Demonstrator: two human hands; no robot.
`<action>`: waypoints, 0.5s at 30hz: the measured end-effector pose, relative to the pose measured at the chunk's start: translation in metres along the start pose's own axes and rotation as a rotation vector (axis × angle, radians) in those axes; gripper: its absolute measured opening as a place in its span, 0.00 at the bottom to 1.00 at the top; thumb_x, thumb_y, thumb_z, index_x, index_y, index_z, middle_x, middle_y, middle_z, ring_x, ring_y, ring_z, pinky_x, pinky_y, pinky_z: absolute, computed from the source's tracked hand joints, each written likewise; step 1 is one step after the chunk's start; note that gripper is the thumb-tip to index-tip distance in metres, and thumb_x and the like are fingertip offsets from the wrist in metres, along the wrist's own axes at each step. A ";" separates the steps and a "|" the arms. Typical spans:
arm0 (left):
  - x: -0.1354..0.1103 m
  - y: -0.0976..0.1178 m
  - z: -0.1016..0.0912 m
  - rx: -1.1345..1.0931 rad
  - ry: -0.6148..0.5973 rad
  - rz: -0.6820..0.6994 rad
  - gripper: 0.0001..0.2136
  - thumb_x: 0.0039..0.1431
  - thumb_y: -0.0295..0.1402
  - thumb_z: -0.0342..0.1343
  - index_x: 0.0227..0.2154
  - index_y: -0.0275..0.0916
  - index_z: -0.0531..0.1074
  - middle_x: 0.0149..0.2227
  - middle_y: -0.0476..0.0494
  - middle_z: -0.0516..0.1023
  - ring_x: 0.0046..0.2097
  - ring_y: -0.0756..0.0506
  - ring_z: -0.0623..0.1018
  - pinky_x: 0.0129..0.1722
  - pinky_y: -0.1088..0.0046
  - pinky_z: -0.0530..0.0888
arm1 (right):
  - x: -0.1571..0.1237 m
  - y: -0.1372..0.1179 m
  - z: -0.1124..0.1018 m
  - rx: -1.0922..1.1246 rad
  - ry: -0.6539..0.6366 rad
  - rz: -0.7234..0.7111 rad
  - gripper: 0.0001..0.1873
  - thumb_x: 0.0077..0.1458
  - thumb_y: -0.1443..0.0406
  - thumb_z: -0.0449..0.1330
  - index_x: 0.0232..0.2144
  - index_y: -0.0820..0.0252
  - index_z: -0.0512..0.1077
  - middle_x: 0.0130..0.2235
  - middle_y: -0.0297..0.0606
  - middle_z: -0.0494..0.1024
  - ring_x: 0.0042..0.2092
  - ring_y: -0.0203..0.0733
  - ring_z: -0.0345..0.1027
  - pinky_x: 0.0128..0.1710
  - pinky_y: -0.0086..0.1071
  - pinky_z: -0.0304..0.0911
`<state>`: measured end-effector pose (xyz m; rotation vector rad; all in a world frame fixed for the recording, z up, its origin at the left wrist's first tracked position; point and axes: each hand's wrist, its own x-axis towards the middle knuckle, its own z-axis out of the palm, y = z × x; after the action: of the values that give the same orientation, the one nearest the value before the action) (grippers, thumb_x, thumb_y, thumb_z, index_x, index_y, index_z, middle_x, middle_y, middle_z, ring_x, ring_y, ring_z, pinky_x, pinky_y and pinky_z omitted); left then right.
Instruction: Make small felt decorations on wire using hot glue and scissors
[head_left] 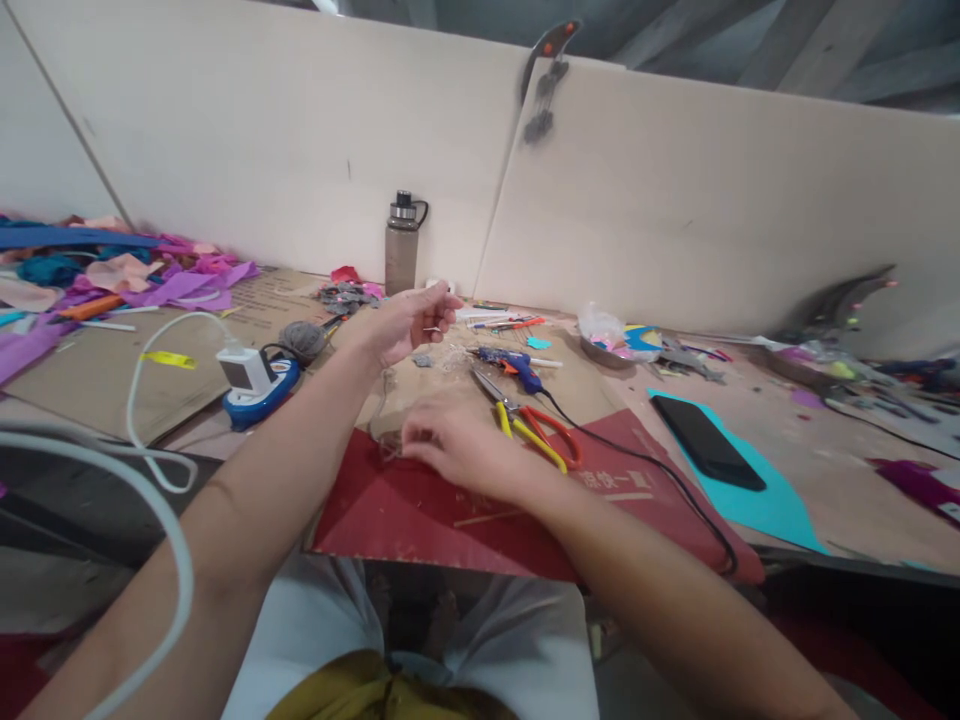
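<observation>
My left hand (pixel 417 322) is raised over the far part of the cardboard (pixel 600 385), its fingers curled together. Whatever it may pinch is too small to make out. Lower and nearer to me, my right hand (pixel 461 440) hangs just above the red part of the cardboard (pixel 420 515), slightly blurred, with fingers bent down and closed. A thin grey thread or wire (pixel 384 400) loops beside its fingertips; I cannot tell whether they grip it. To the right of this hand lie scissors with orange handles (pixel 551 430), yellow-handled pliers (pixel 517 420) and a blue glue gun (pixel 517 368).
A power strip with a white charger (pixel 244 370) and a ball of grey yarn (pixel 301 340) sit left. White cable (pixel 176 540) crosses near my left arm. Behind stands a bottle (pixel 401 250). A black phone (pixel 709 440) rests on turquoise sheet; fabric scraps (pixel 142 270) pile far left.
</observation>
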<state>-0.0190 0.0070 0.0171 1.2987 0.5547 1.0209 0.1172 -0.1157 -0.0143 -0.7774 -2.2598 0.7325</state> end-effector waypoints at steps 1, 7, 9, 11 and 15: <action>-0.001 0.000 0.001 0.013 -0.028 -0.019 0.19 0.55 0.47 0.55 0.31 0.32 0.74 0.26 0.45 0.74 0.25 0.53 0.72 0.26 0.78 0.68 | 0.002 0.004 -0.004 0.025 0.108 0.037 0.06 0.53 0.64 0.59 0.24 0.54 0.69 0.28 0.33 0.71 0.32 0.38 0.65 0.36 0.35 0.62; -0.009 -0.005 0.010 0.097 -0.298 -0.313 0.30 0.55 0.58 0.43 0.36 0.33 0.74 0.27 0.39 0.76 0.28 0.48 0.75 0.27 0.74 0.69 | 0.014 0.027 -0.046 0.452 0.795 0.100 0.09 0.53 0.59 0.58 0.29 0.56 0.63 0.27 0.27 0.66 0.24 0.28 0.57 0.20 0.23 0.53; -0.011 -0.006 0.010 0.145 -0.418 -0.432 0.33 0.55 0.60 0.40 0.35 0.32 0.75 0.21 0.42 0.72 0.22 0.51 0.70 0.22 0.77 0.65 | 0.016 0.034 -0.053 0.555 0.901 0.115 0.10 0.51 0.59 0.60 0.28 0.57 0.63 0.28 0.27 0.67 0.24 0.27 0.58 0.19 0.21 0.51; -0.011 -0.005 0.007 0.172 -0.455 -0.433 0.29 0.55 0.57 0.44 0.30 0.32 0.75 0.15 0.49 0.62 0.17 0.55 0.61 0.17 0.80 0.58 | 0.016 0.040 -0.056 0.677 0.949 0.144 0.12 0.49 0.60 0.61 0.27 0.57 0.62 0.28 0.27 0.67 0.24 0.26 0.58 0.18 0.20 0.50; -0.007 -0.001 -0.004 0.125 -0.261 -0.237 0.16 0.53 0.41 0.59 0.19 0.33 0.67 0.15 0.56 0.52 0.16 0.59 0.50 0.15 0.83 0.46 | 0.010 0.051 -0.062 0.952 0.950 0.138 0.12 0.48 0.64 0.63 0.26 0.58 0.61 0.27 0.26 0.67 0.23 0.24 0.57 0.18 0.18 0.51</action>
<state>-0.0250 0.0033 0.0135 1.4130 0.5627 0.6180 0.1715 -0.0566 -0.0045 -0.5893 -0.8555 1.0664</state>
